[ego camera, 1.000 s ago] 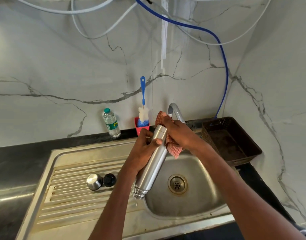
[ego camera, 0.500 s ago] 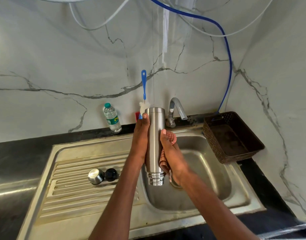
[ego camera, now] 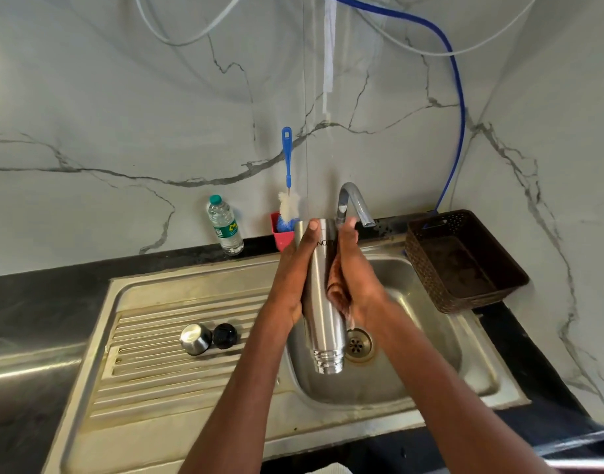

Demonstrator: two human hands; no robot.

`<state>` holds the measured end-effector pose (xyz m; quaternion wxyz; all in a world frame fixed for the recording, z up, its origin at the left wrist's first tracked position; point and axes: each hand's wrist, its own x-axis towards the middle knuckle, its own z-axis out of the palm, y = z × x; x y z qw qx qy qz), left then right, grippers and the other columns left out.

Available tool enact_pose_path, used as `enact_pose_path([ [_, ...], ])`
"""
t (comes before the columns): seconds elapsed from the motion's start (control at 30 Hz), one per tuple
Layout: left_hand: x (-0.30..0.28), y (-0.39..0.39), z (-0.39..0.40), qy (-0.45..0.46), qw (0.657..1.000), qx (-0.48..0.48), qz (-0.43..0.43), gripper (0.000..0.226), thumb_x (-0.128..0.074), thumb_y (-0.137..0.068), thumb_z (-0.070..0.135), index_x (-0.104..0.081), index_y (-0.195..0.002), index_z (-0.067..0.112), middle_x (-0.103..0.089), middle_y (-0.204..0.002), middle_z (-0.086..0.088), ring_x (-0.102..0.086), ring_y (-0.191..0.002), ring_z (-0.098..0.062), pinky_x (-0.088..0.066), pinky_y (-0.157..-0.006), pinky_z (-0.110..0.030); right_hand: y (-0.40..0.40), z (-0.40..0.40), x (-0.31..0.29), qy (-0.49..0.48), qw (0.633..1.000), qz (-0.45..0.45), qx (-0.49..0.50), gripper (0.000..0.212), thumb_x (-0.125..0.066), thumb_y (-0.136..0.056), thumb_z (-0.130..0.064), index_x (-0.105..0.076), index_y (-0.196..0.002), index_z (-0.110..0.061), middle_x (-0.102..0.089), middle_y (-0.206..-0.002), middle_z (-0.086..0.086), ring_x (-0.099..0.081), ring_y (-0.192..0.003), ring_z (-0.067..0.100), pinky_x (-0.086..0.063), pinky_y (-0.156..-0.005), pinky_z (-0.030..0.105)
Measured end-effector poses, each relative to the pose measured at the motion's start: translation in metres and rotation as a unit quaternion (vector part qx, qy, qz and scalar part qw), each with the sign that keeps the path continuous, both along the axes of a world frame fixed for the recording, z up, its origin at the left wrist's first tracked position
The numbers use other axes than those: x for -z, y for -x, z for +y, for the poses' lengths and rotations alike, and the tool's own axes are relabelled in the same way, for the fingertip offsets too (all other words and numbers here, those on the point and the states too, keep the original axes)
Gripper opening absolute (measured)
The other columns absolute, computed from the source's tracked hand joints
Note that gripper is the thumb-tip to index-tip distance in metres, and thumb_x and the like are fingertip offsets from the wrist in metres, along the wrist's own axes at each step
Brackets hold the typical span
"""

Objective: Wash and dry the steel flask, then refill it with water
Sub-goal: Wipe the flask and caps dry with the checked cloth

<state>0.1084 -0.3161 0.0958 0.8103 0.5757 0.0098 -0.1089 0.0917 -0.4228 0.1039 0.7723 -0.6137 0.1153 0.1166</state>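
L hand (ego camera: 292, 275) + R hand (ego camera: 353, 278) grip steel flask (ego camera: 322, 302) upside down over sink (ego camera: 464, 354); cloth (ego camera: 336, 285) under R palm; cap (ego camera: 195, 338) + stopper (ego camera: 225, 335) on drainboard (ego camera: 157, 371) left.

You've got lettering on the steel flask (ego camera: 322, 302), near its upturned base: dark capitals, upside down, with "NO" legible between your left hand (ego camera: 295, 278) and your right hand (ego camera: 353, 282); the rest of the word slips behind your right fingers. Over by the back edge of the counter, the plastic water bottle (ego camera: 224, 224) wears a green label with a yellow-green logo and a small barcode patch, but the print there is too small to read. The blue brush handle (ego camera: 286, 155) carries a tiny embossed mark near its top, unreadable.
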Motion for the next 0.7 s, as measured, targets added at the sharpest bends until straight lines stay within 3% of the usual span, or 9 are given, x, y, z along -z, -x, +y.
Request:
enact_pose_path([
  [0.1,0.008,-0.005,-0.004,-0.026,0.998,-0.051,0.006,0.076,-0.069,-0.079,0.083,-0.058,-0.143,0.043,-0.051,-0.154,-0.002,-0.058,-0.137,-0.021,-0.049,-0.113,-0.049,-0.010,-0.013,-0.012,-0.050,0.998,0.038,-0.012,0.087,-0.032,-0.088,-0.088,-0.065,-0.137,-0.024,-0.074,-0.125,0.011,-0.071,-0.117,0.027,-0.050,-0.109,0.046],
  [0.2,0.032,-0.022,-0.006,-0.080,0.992,-0.094,-0.026,0.078,-0.067,-0.080,0.084,-0.057,-0.142,0.039,-0.049,-0.152,-0.010,-0.053,-0.140,-0.028,-0.046,-0.115,-0.057,-0.013,-0.014,-0.007,-0.073,0.996,0.058,-0.002,0.083,-0.033,-0.092,-0.084,-0.070,-0.131,-0.021,-0.075,-0.121,0.013,-0.072,-0.113,0.029,-0.050,-0.109,0.048],
  [0.33,0.039,-0.012,-0.011,-0.241,0.931,-0.261,-0.082,0.048,-0.064,-0.086,0.078,-0.071,-0.101,0.032,-0.068,-0.106,0.004,-0.066,-0.102,-0.011,-0.052,-0.100,-0.047,-0.006,-0.004,0.003,-0.029,0.995,0.082,0.038,0.078,-0.031,-0.097,-0.077,-0.072,-0.125,-0.017,-0.078,-0.109,0.015,-0.075,-0.104,0.030,-0.057,-0.100,0.045],
  [0.4,0.037,-0.006,-0.014,-0.277,0.922,-0.247,-0.109,0.046,-0.060,-0.098,0.064,-0.070,-0.086,0.021,-0.067,-0.084,0.008,-0.063,-0.078,-0.004,-0.052,-0.079,-0.038,-0.007,0.000,0.010,0.021,0.994,0.086,0.066,0.083,-0.030,-0.092,-0.085,-0.075,-0.118,-0.020,-0.079,-0.102,0.014,-0.076,-0.099,0.031,-0.059,-0.098,0.047],
  [0.47,0.028,-0.004,-0.020,-0.251,0.942,-0.190,-0.117,0.051,-0.059,-0.099,0.061,-0.065,-0.074,0.018,-0.065,-0.069,0.009,-0.060,-0.064,-0.003,-0.049,-0.066,-0.029,-0.013,0.000,0.025,0.061,0.992,0.075,0.078,0.098,-0.028,-0.073,-0.102,-0.075,-0.115,-0.027,-0.080,-0.101,0.009,-0.077,-0.097,0.029,-0.059,-0.095,0.050],
  [0.53,0.022,-0.007,-0.025,-0.220,0.961,-0.144,-0.085,0.059,-0.065,-0.087,0.077,-0.075,-0.089,0.019,-0.077,-0.082,0.007,-0.074,-0.080,-0.006,-0.060,-0.082,-0.033,-0.014,-0.003,0.026,0.068,0.993,0.065,0.067,0.101,-0.025,-0.068,-0.105,-0.075,-0.116,-0.032,-0.079,-0.105,0.006,-0.076,-0.100,0.026,-0.058,-0.096,0.048],
  [0.6,0.019,-0.008,-0.026,-0.185,0.975,-0.118,-0.038,0.071,-0.068,-0.076,0.087,-0.078,-0.112,0.026,-0.081,-0.100,0.004,-0.078,-0.098,-0.016,-0.059,-0.099,-0.045,-0.012,-0.003,0.012,0.025,0.996,0.075,0.042,0.085,-0.024,-0.086,-0.092,-0.074,-0.117,-0.030,-0.079,-0.106,0.007,-0.076,-0.102,0.025,-0.058,-0.097,0.044],
  [0.7,0.016,-0.013,-0.019,-0.107,0.989,-0.100,-0.009,0.067,-0.081,-0.070,0.076,-0.078,-0.114,0.026,-0.081,-0.104,-0.004,-0.078,-0.100,-0.025,-0.058,-0.100,-0.052,-0.012,-0.012,0.009,-0.038,0.995,0.090,0.008,0.081,-0.023,-0.096,-0.080,-0.072,-0.126,-0.022,-0.078,-0.111,0.014,-0.075,-0.106,0.029,-0.057,-0.098,0.043],
])
